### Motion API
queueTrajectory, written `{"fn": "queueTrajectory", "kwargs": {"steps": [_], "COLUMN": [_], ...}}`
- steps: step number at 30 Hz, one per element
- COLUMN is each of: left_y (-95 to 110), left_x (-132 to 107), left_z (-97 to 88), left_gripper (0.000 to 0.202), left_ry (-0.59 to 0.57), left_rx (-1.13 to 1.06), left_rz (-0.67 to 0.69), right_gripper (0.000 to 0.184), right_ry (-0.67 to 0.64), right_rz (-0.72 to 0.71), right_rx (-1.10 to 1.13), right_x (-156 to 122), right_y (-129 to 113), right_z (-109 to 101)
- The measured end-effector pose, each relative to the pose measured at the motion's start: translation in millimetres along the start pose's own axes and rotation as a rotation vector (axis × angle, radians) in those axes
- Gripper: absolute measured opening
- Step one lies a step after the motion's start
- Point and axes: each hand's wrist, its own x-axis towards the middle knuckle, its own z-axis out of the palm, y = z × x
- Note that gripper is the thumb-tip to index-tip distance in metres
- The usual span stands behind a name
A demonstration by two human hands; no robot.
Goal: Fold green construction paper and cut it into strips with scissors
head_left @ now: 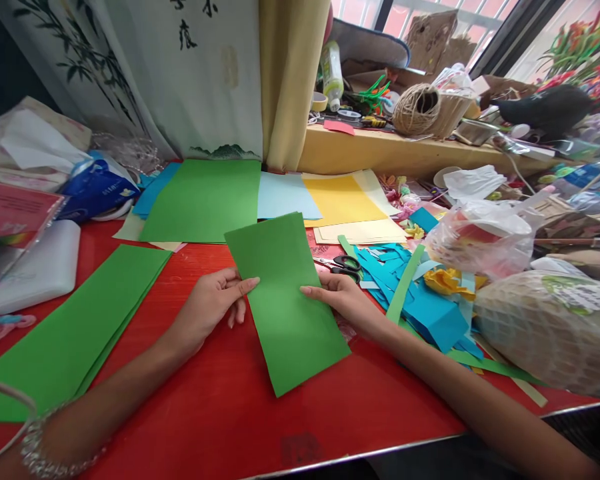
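Note:
A green paper sheet [285, 303] lies tilted on the red table [205, 400], held at both long edges. My left hand [215, 303] pinches its left edge, thumb on top and fingers curled underneath. My right hand [343, 297] grips the right edge the same way, thumb lying across the paper. A second, longer green sheet [75, 333] lies flat to the left of my left forearm.
More coloured sheets [205, 200] lie at the back by the curtain [290, 80]. Black-handled scissors [345, 265] and blue paper scraps [425, 307] sit right of my right hand. Plastic bags [485, 233] and clutter crowd the right; a tissue pack [97, 187] and white box [35, 267] are left.

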Motion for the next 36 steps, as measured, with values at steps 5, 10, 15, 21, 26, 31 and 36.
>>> {"fn": "queueTrajectory", "kwargs": {"steps": [5,10,15,21,26,31,36], "left_y": [3,3,2,-2,-6,-2,4], "left_x": [-3,-10,-13,-11,-1,3,0], "left_z": [0.8,9.8,13.2,15.7,5.7,0.5,1.1], "left_gripper": [0.023,0.026,0.023,0.026,0.029,0.03,0.028], "left_ry": [0.007,-0.116,-0.054,-0.042,0.106,0.17,0.154], "left_rx": [-0.049,-0.004,-0.112,-0.187,-0.176,-0.218,-0.281], "left_rz": [0.022,-0.084,-0.065,-0.083,-0.116,-0.123,-0.124], "right_gripper": [0.029,0.029,0.031,0.031,0.032,0.027,0.031], "right_ry": [-0.012,0.031,0.038,0.059,0.352,0.29,0.347], "right_rz": [-0.026,-0.111,-0.175,-0.236,-0.348,-0.241,-0.182], "right_rx": [0.032,0.062,0.081,-0.182,-1.033,-1.464,-1.5], "right_x": [2,0,-5,-6,-1,4,5], "right_y": [2,2,4,-5,-33,-31,-23], "right_z": [-4,0,7,3,-39,-67,-65]}}
